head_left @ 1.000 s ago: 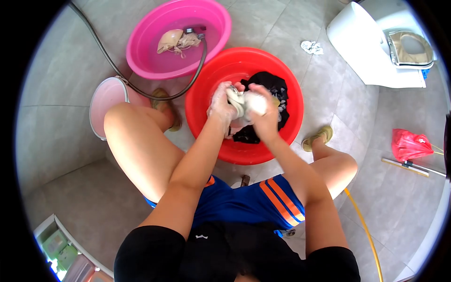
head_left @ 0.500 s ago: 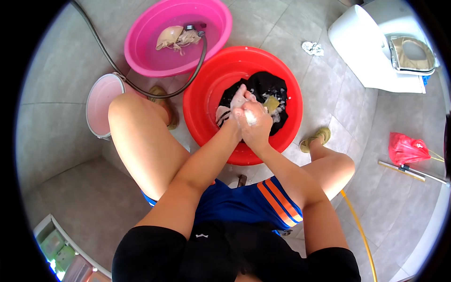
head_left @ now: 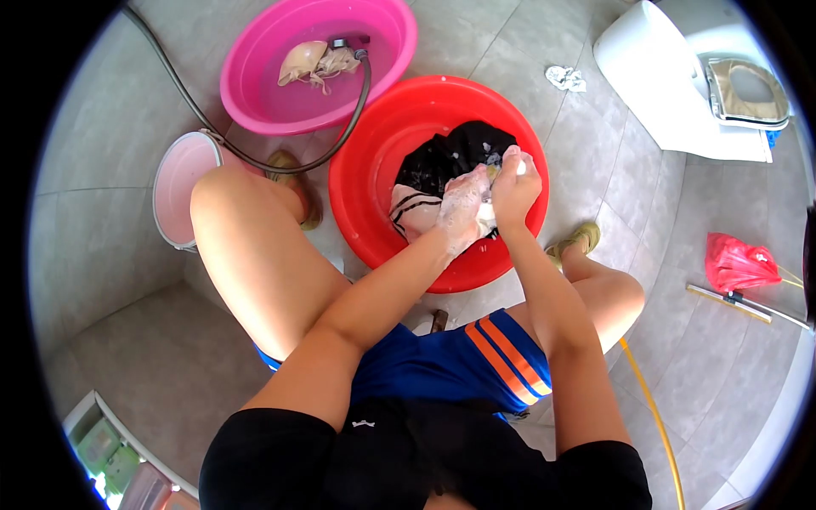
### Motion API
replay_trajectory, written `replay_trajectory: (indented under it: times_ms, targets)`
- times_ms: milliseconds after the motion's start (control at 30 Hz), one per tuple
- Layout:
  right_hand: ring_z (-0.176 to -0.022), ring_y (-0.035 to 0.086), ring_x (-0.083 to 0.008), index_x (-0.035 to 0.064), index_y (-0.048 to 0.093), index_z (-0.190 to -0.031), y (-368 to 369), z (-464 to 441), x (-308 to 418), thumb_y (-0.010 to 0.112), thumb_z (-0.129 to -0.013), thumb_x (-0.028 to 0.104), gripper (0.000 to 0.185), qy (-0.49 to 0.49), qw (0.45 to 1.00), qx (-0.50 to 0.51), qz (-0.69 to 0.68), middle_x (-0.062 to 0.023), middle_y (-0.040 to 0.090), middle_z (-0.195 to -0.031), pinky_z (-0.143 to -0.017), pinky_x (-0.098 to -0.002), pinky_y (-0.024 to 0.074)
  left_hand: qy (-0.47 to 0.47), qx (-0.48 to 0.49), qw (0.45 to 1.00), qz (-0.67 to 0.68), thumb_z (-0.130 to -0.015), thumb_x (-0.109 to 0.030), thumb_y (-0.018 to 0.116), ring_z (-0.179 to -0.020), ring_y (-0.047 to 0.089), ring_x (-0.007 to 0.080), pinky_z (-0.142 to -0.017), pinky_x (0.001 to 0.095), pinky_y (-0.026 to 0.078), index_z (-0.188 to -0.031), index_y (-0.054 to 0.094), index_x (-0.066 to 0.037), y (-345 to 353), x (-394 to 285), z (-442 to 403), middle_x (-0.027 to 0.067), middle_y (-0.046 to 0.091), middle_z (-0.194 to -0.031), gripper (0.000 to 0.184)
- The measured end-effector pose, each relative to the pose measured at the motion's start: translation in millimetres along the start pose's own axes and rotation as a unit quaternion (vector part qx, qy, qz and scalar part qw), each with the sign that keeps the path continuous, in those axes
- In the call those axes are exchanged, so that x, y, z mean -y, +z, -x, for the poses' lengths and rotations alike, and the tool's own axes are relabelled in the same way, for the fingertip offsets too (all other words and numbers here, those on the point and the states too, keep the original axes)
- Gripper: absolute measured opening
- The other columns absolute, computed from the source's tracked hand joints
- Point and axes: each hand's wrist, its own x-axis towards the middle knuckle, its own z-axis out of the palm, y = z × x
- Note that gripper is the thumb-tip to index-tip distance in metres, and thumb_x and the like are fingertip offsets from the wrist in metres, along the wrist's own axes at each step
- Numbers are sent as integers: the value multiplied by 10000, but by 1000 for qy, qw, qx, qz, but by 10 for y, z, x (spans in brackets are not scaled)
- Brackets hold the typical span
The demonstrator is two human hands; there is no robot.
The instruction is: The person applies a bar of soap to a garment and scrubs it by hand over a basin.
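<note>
Both my hands are over the red basin (head_left: 357, 178), close together. My left hand (head_left: 464, 202), coated in suds, is closed on what looks like a soapy white cloth (head_left: 487, 218); foam hides part of its fingers. My right hand (head_left: 517, 192) is closed in a fist beside it, with a bit of the same white showing at its fingers. Beneath them in the basin lie a wet black garment (head_left: 433, 161) and a pale pink cloth with black stripes (head_left: 415, 212). Little of the yellowish piece near my fingers is visible.
A pink basin (head_left: 246, 89) holds water, beige clothing (head_left: 303, 63) and a shower head on a grey hose (head_left: 353, 119). At left stands a pale pink bucket (head_left: 180, 191). The toilet (head_left: 642, 72), a red bag (head_left: 733, 262), a squeegee (head_left: 729, 299) and a yellow hose (head_left: 650, 408) are at right.
My hands have shifted right and come slightly apart; my right hand moved up and to the right. More of the striped pink cloth shows now.
</note>
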Motion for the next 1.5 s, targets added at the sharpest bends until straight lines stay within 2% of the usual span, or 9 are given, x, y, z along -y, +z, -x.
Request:
replay_trajectory:
  times_ms: [133,267,600,767,900,1233,1333,1400,1500]
  targets:
    - [-583,563,-152,9,574,-787,-23,506,155,519,-871,120,150,-209,975,49,-52,-93,575,-623,-536,-296,437,-78,171,977,103,-933,-252,518,-594,515,131,-554,289,460,-697,524,-126,-419,-223,-367,2,511,-640,268]
    - [-506,572,-218,-2,580,-750,32,150,-98,578,-855,158,192,-37,998,6,-52,-134,564,-564,-497,-335,439,4,-18,1000,0,-916,-198,560,-609,504,98,-542,269,436,-699,526,-118,-205,21,-284,-8,489,-640,234]
    - [-714,613,-151,-56,535,-1097,-445,-440,148,516,-940,186,289,125,919,59,-369,-111,637,-757,-651,-260,486,-46,59,914,-398,-884,-337,612,-636,556,111,-566,259,442,-857,664,-10,-115,-737,-62,32,625,-760,332]
    - [-736,587,-113,10,626,-1074,-553,-413,60,655,-857,208,295,21,961,184,-204,-123,669,-887,-692,-248,483,343,-48,781,-520,-975,-359,425,-647,498,151,-619,353,403,-700,576,-7,-140,-980,-108,27,538,-653,472]
    - [-687,535,-64,62,680,-960,-551,-248,382,742,-746,151,240,59,908,397,121,-59,653,-835,-658,-218,456,210,45,959,-183,-944,-462,429,-703,574,188,-655,340,483,-808,531,-67,56,-988,69,49,556,-732,430]
    - [-1073,564,-261,-17,612,-957,-158,522,596,641,-711,53,258,-227,936,232,-134,-189,599,-1103,-935,-380,418,91,83,986,-116,-914,-470,492,-767,605,202,-688,363,535,-824,524,-101,-485,-393,-434,38,598,-810,381]
    - [-749,640,-272,20,559,-727,133,579,159,713,-713,157,206,-225,970,80,53,-172,637,-748,-678,-432,490,-20,150,987,54,-941,-388,495,-641,540,115,-577,261,484,-893,539,-160,-634,-50,-414,-10,557,-760,236]
    - [-479,412,-141,62,423,-636,69,62,204,761,-738,208,382,67,991,27,-112,-59,438,-533,-447,-298,360,-6,35,998,-55,-959,-432,420,-775,595,152,-666,296,506,-1021,546,-118,-191,84,-53,18,591,-893,344]
    - [-503,375,-126,76,406,-633,31,276,304,731,-768,196,371,-70,995,14,-69,-47,383,-538,-458,-292,335,-40,80,995,-43,-965,-342,461,-621,524,107,-551,258,443,-828,515,-141,-86,-187,16,-19,540,-751,249]
